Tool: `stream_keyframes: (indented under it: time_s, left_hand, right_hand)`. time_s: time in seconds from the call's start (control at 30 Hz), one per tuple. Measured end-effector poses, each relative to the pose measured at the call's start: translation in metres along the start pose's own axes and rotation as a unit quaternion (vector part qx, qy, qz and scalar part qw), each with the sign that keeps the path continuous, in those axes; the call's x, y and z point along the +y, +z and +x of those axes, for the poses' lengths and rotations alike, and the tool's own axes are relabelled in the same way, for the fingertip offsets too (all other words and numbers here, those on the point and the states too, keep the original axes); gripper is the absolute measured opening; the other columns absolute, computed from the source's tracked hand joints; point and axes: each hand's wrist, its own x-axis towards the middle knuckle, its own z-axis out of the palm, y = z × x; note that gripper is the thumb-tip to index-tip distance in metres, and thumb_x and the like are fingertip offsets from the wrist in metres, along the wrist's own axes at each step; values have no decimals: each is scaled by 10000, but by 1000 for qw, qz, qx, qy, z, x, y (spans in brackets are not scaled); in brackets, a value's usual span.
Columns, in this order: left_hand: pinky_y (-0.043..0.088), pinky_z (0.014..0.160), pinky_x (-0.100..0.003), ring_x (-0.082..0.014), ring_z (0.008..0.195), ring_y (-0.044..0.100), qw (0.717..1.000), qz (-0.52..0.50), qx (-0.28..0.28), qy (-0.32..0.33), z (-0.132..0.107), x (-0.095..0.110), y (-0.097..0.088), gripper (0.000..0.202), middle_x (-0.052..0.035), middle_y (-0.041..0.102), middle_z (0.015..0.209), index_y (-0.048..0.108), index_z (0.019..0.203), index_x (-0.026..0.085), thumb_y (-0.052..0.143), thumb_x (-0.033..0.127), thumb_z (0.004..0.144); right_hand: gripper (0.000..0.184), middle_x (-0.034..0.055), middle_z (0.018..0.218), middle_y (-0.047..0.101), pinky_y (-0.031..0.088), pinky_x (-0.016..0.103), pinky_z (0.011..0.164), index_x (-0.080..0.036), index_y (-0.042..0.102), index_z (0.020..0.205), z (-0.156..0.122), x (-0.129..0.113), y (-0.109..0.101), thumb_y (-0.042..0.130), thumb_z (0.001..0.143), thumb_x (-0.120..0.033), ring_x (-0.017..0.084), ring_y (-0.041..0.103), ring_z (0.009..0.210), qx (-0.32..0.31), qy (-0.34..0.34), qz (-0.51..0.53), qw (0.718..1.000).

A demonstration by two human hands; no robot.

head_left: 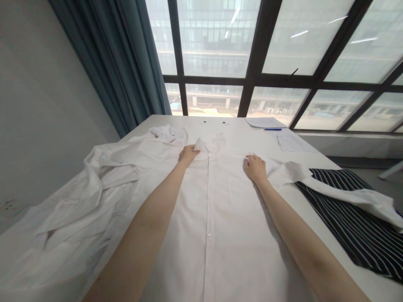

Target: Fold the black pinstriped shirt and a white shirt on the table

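One buttoned shirt (226, 218) lies on the table (239, 130). The left hand (188, 154) has its fingers clamped on the collar (201, 145) at 12 o'clock. The right hand (255, 167) curls on the shirt at 1, grip unclear. One striped cloth (352, 218) lies at 3.

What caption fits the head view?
Left hand grips the collar, right hand rests on the shoulder of a white shirt.

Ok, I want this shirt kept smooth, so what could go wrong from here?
The left hand grips the collar of the white shirt; a tug there might ruck the buttoned front. The shirt's sleeve lies over the striped garment near the edge of the table, so it could drag that along or slip off.
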Motion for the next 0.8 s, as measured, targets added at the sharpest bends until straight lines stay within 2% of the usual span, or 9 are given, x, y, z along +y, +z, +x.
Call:
stream_keyframes:
  time_s: [0.07, 0.17, 0.23, 0.33, 0.4, 0.5, 0.6, 0.7, 0.8]
  left_hand:
    - [350, 1064, -402, -256, 1228, 504, 999, 22, 31, 20, -11, 3, -1, 163, -35, 661, 1145, 723, 893, 240, 595, 157, 836]
    - [298, 1112, -424, -270, 1290, 421, 996, 51, 67, 44, -29, 2, 0, 233, -46, 541, 1278, 729, 805, 244, 528, 150, 873]
    - [366, 1068, -391, -251, 1209, 486, 995, 56, 65, 50, -38, -1, 2, 251, -67, 521, 1245, 734, 843, 243, 515, 122, 859]
    - [455, 959, -310, -188, 1016, 587, 996, 51, 44, 54, -44, -7, 5, 344, -64, 566, 1110, 731, 941, 241, 462, 55, 832]
    - [474, 916, -286, -173, 958, 610, 997, 44, 32, 57, -44, -10, 5, 393, -52, 611, 1037, 725, 987, 233, 407, 51, 844]
    - [500, 854, -273, -172, 908, 636, 997, 31, 17, 63, -42, -13, 4, 425, -33, 678, 946, 723, 1023, 209, 331, 104, 896]
    - [522, 808, -281, -185, 882, 656, 997, 29, 7, 68, -40, -17, 4, 368, -35, 711, 935, 707, 1098, 178, 385, 202, 921]
    - [511, 899, -295, -195, 1021, 644, 996, 39, 9, 80, -37, -22, 6, 409, -53, 697, 1116, 623, 1261, 178, 508, 192, 868]
    - [404, 1078, -294, -179, 1279, 508, 994, 60, 17, 94, -35, -26, 10, 528, -60, 541, 1405, 532, 1360, 194, 510, 109, 840]
  right_hand:
    - [418, 148, 1319, 584, 315, 422, 1033, -154, 554, 1290, 0, -4, -3, 379, 912, -201, 271, 479, 1240, 6, -10, 19, 1000]
    - [438, 148, 1304, 596, 359, 372, 1006, -147, 509, 1334, 3, -16, -4, 377, 921, -209, 250, 509, 1213, -3, -21, 59, 998]
    - [456, 147, 1228, 645, 416, 321, 931, -133, 453, 1378, 7, -29, -1, 346, 947, -233, 222, 592, 1098, -20, -21, 91, 995]
    - [497, 132, 1089, 705, 464, 299, 820, -130, 363, 1440, 9, -53, 8, 318, 974, -298, 209, 661, 906, -44, -17, 132, 990]
    - [523, 125, 1061, 713, 473, 311, 806, -142, 347, 1454, 6, -65, 15, 349, 959, -312, 218, 664, 886, -49, -20, 150, 987]
    - [509, 114, 1090, 695, 470, 335, 847, -176, 427, 1412, 0, -74, 22, 376, 910, -251, 226, 642, 941, -39, -37, 167, 984]
    - [484, 99, 1092, 677, 459, 338, 893, -184, 541, 1313, -5, -73, 23, 364, 863, -176, 215, 616, 966, -26, -61, 179, 982]
    - [488, 95, 1078, 674, 465, 343, 890, -180, 579, 1275, -6, -69, 20, 367, 836, -147, 208, 614, 925, -22, -80, 185, 979]
    - [538, 103, 1138, 658, 473, 353, 887, -178, 550, 1323, -5, -67, 20, 382, 815, -127, 206, 614, 921, -23, -86, 178, 980]
